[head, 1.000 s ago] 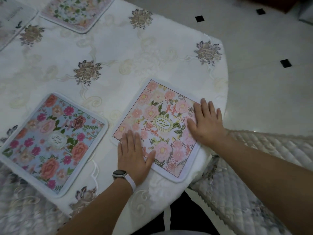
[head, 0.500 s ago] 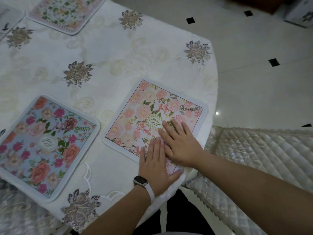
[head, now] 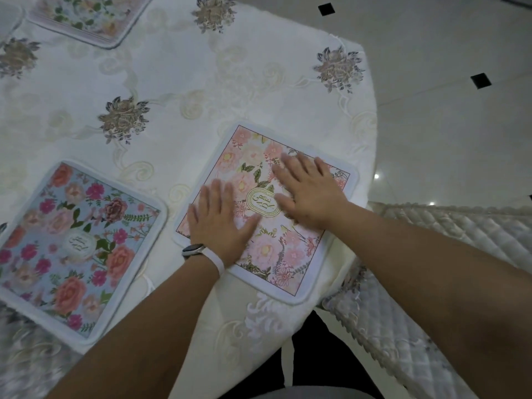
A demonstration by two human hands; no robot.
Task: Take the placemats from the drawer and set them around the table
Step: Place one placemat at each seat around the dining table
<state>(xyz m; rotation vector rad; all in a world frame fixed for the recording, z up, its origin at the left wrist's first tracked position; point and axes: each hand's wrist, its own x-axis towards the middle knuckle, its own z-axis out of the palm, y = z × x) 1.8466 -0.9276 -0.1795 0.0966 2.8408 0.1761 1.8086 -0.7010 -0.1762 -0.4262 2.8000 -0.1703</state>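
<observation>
A pink floral placemat (head: 290,254) lies flat near the table's right front edge. My left hand (head: 221,223), with a white watch at the wrist, rests palm down on its left part, fingers spread. Palm down on the mat's upper right part lies my right hand (head: 309,191). Neither hand grips anything. A blue floral placemat (head: 69,243) lies to the left on the table. Another pale floral placemat (head: 86,18) lies at the far left top, and the corner of one more (head: 8,15) shows at the left edge.
The table (head: 230,82) carries a white embroidered cloth and its rounded edge runs down the right side. A quilted chair seat (head: 431,283) stands at the right, close to the table. Pale floor tiles with small black squares (head: 480,80) lie beyond.
Both hands slid over the pink placemat: from its outer sides they came together near its front edge, and now they lie apart further up, on either side of the central label.
</observation>
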